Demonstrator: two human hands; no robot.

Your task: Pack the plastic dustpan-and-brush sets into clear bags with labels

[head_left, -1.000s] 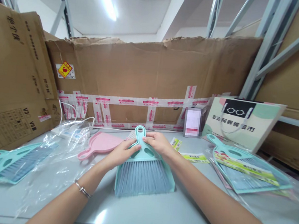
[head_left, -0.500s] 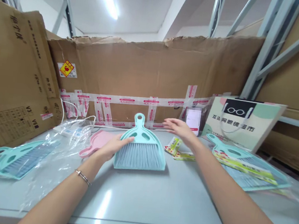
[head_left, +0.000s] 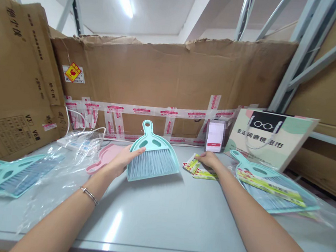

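Note:
A teal brush and dustpan set (head_left: 153, 154) lies on the grey table (head_left: 157, 222), handle pointing away. My left hand (head_left: 120, 162) grips its left edge, with the thumb on top. My right hand (head_left: 209, 159) rests on several green and yellow paper labels (head_left: 197, 169) to the right of the set, fingers closed down on the top one. A pink dustpan (head_left: 103, 159) lies partly behind my left hand.
A bagged teal set (head_left: 14, 171) lies at the left and another with a label (head_left: 267, 185) at the right. A paper bag (head_left: 268, 138), a phone (head_left: 215, 136), a power strip (head_left: 75, 143) and cardboard walls (head_left: 173, 82) stand behind.
My left hand slid the teal set further away and slightly left. My right hand left the set's handle, swung right and came down on the paper labels.

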